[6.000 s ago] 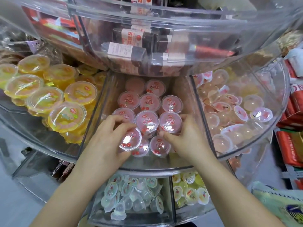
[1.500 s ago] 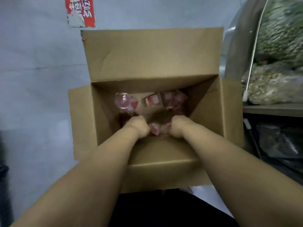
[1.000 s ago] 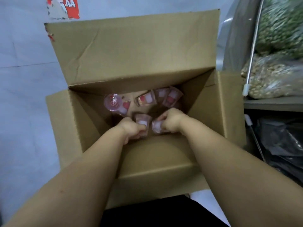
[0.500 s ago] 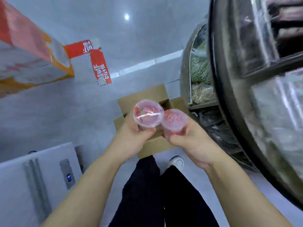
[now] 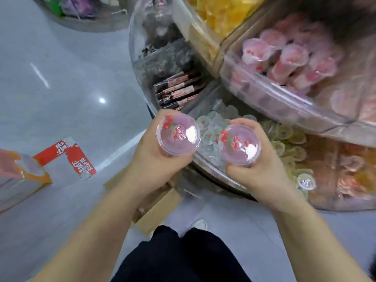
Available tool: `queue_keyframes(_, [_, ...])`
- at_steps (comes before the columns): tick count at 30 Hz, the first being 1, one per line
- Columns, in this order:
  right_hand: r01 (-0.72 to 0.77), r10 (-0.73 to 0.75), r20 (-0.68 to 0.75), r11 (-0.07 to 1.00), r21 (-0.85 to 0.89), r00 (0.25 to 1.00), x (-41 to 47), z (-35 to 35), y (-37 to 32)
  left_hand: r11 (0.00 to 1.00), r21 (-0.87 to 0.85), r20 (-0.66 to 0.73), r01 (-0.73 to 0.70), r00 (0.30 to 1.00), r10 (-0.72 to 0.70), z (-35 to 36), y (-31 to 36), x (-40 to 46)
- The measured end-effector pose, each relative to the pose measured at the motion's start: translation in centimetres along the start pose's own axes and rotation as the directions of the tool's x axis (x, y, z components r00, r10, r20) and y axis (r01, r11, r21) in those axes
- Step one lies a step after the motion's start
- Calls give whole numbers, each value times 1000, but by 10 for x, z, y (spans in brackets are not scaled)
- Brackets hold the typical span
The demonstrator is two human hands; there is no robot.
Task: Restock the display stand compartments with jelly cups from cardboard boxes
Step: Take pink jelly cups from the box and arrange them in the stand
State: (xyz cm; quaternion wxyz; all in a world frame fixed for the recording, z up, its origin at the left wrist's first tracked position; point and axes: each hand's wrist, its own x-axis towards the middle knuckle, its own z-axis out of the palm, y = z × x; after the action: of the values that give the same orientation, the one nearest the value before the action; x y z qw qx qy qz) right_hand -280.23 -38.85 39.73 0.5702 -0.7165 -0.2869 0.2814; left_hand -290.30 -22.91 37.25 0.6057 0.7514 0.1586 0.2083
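Observation:
My left hand (image 5: 154, 159) grips a pink jelly cup (image 5: 178, 134) with a clear lid and red fruit print. A second pink jelly cup (image 5: 240, 145) of the same kind sits in my right hand (image 5: 262, 174). Both cups are upright, held side by side in front of the round clear display stand (image 5: 284, 102). Its upper compartment at the right holds several pink jelly cups (image 5: 289, 58). The cardboard box (image 5: 160, 206) lies on the floor below my left forearm, mostly hidden.
The stand's lower tier holds small clear jelly cups (image 5: 213, 127) and yellow ones (image 5: 289, 143). Dark snack packets (image 5: 179, 90) fill a compartment to the left, yellow cups (image 5: 223, 11) one above. An orange and white carton (image 5: 18, 180) and red floor tape (image 5: 75, 157) lie at left.
Both hands lifted a jelly cup each out of the cardboard box and carried them up to the display stand. The view swung from the box to the stand's tiers.

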Motion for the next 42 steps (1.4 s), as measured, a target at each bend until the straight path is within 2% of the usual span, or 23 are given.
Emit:
queue_keyframes(4, [10, -11, -114, 1000, -4, 993, -18, -50, -8, 993, -17, 123, -115, 986, 116, 53, 23, 24])
queue_keyframes(7, [17, -11, -213, 1000, 24, 977, -23, -79, -13, 989, -18, 235, -146, 961, 146, 83, 37, 42])
queue_keyframes(9, [32, -24, -245, 999, 28, 969, -22, -98, -16, 989, -4, 246, -147, 959, 144, 96, 45, 54])
queue_keyframes(13, [32, -80, -309, 987, -157, 948, -8, -132, -25, 976, 125, 174, -181, 972, 158, 111, 61, 84])
queue_keyframes(16, [21, -94, -345, 978, -207, 934, 12, -150, -26, 966, 106, 177, -236, 960, 216, 119, 67, 112])
queue_keyframes(20, [-57, -36, -423, 977, -204, 906, 39, -160, -24, 965, 65, 276, -252, 934, 226, 122, 73, 154])
queue_keyframes(23, [-81, -50, -427, 955, -284, 903, 59, -163, -22, 977, 47, 364, -210, 914, 179, 118, 73, 182])
queue_keyframes(26, [-144, -44, -434, 910, -389, 900, 71, -161, -16, 967, 128, 429, -219, 892, 145, 114, 71, 203])
queue_keyframes(29, [-234, 16, -423, 851, -469, 906, 77, -156, -8, 879, 304, 470, -366, 861, 196, 118, 67, 215])
queue_keyframes(32, [-272, 20, -425, 795, -542, 905, 81, -155, -4, 807, 365, 540, -465, 812, 223, 128, 61, 222])
queue_keyframes(38, [-339, 82, -410, 719, -607, 908, 88, -157, -4, 712, 448, 621, -541, 761, 187, 137, 47, 234])
queue_keyframes(42, [-401, 145, -438, 712, -576, 887, 90, -155, -7, 654, 466, 668, -596, 722, 181, 143, 47, 238])
